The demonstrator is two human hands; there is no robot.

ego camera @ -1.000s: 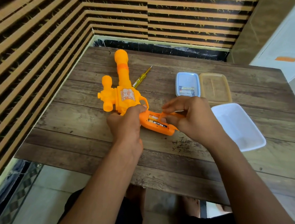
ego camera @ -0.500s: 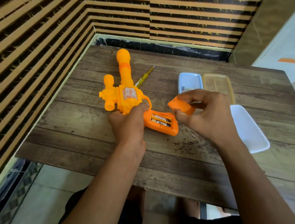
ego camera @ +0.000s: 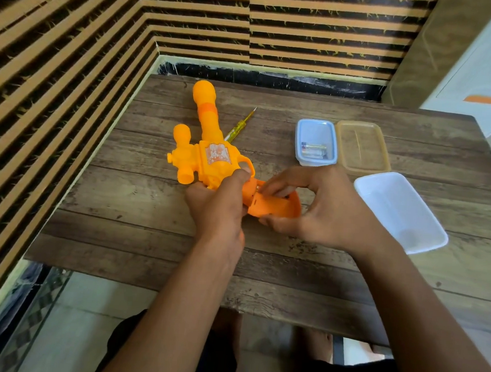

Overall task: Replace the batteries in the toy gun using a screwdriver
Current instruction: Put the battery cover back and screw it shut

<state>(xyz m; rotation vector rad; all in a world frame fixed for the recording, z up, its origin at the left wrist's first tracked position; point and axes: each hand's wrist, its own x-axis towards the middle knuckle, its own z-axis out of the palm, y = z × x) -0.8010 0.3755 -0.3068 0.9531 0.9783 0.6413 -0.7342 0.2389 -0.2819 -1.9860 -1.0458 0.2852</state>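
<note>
While left hand [ego camera: 219,210] grips toy gun [ego camera: 211,159] near trigger, on table [ego camera: 146,236], right hand [ego camera: 321,209] pinches cover [ego camera: 275,206] onto handle: seat it flush before letting go; screwdriver [ego camera: 240,123] lies beside barrel.

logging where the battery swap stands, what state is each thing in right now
toy gun: on its side on the table, left hand gripping it near the trigger
battery cover: over the grip compartment, pinched by right hand; seated or not, cannot tell
screwdriver: lying beside the barrel, untouched
small clear box: open, batteries inside
amber tub: open, nothing seen inside
white tub: open, nothing seen inside
</note>
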